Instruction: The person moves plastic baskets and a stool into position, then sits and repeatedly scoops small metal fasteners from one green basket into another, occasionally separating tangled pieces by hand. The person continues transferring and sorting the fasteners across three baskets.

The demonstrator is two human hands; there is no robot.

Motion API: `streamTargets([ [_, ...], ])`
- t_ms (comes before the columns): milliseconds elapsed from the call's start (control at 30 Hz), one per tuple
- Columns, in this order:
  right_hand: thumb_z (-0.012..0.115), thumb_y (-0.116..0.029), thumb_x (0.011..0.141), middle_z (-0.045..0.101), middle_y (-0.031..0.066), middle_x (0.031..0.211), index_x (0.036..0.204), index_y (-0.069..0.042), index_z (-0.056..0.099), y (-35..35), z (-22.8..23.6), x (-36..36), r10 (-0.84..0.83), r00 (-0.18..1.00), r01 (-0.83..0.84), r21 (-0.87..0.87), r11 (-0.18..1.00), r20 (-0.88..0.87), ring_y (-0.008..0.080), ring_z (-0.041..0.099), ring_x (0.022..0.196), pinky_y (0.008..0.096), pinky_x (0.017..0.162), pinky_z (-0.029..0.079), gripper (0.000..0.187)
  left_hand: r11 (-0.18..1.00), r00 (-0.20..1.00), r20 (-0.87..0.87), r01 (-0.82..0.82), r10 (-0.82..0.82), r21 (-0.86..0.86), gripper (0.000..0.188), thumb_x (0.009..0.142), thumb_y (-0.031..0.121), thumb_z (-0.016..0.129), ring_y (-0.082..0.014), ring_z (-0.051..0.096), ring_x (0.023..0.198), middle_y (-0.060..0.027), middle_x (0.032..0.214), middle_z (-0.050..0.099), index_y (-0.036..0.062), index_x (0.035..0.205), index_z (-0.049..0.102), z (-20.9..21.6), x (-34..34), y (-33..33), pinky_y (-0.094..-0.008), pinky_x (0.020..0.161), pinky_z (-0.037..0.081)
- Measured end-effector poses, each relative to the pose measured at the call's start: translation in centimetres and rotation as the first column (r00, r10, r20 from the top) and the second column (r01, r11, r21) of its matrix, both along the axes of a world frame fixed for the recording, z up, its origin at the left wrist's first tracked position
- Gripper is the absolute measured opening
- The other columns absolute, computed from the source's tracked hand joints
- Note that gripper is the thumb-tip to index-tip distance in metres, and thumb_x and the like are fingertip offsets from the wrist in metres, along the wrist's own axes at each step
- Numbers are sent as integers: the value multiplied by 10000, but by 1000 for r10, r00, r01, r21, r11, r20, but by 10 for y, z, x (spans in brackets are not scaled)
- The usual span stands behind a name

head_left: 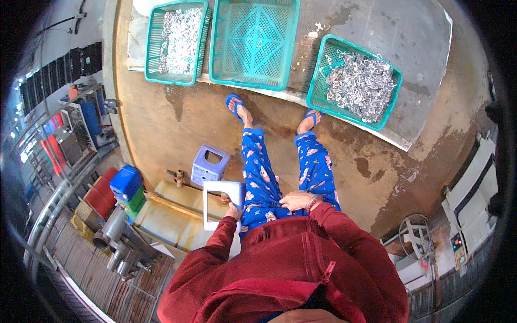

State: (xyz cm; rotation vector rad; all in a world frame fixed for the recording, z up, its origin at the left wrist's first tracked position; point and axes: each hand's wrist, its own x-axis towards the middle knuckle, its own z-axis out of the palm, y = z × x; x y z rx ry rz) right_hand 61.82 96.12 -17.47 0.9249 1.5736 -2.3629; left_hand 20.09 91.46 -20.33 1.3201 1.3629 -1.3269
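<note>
Gripping a pale, square-holed plastic stool (236,189) near a purple stool (205,175), the left hand (233,211) is curled, while the right hand (294,201) lies on blue trousers (258,167), its grip unclear.

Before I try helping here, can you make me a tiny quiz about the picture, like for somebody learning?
1. Count: how many of the three green baskets hold a pile of metal pieces?
2. Pick one: what colour are the flip-flops? (a) red (b) blue (c) white
3. True or false: the left hand holds a pale stool.

Key
1. Two: the left basket and the right basket.
2. (b) blue.
3. True.
</note>
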Motion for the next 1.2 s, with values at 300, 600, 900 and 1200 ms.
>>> streamTargets([
  [300, 506, -595, 826, 628, 150, 1119, 1119, -84, 626, -41, -5, 37, -160, 977, 93, -395, 914, -140, 310, 564, 1058, 394, 902, 421, 601, 970, 994, -29, 92, -101, -224, 604, 832, 369, 580, -446, 614, 896, -297, 1003, 614, -3, 1227, 315, 38, 58, 46, -455, 829, 487],
  [600, 516, -499, 867, 641, 146, 1061, 1078, -54, 644, -45, -10, 31, -292, 926, 223, -278, 934, -238, 278, 586, 981, 349, 888, 426, 508, 971, 970, -42, 240, -240, -4, 558, 839, 343, 567, -425, 609, 898, -281, 1004, 616, 0, 1221, 347, -23, 143, 118, -447, 826, 481],
  [900, 596, -580, 750, 683, 170, 885, 1019, -50, 677, 27, -106, 79, -187, 947, 118, -259, 959, -260, 310, 642, 821, 394, 763, 485, 600, 896, 925, 72, 339, -373, 288, 514, 846, 316, 554, -404, 604, 900, -265, 1006, 618, 3, 1214, 380, -204, 206, 186, -440, 822, 474],
  [1200, 528, -91, 916, 596, 63, 946, 1041, -40, 604, 80, -245, 236, -533, -838, 544, 256, -799, 116, 154, 567, 797, 329, 720, 500, 155, 786, 863, 172, 329, -475, 523, 472, 853, 290, 541, -383, 599, 902, -250, 1008, 619, 7, 1208, 412, -363, 236, 210, -432, 819, 467],
])
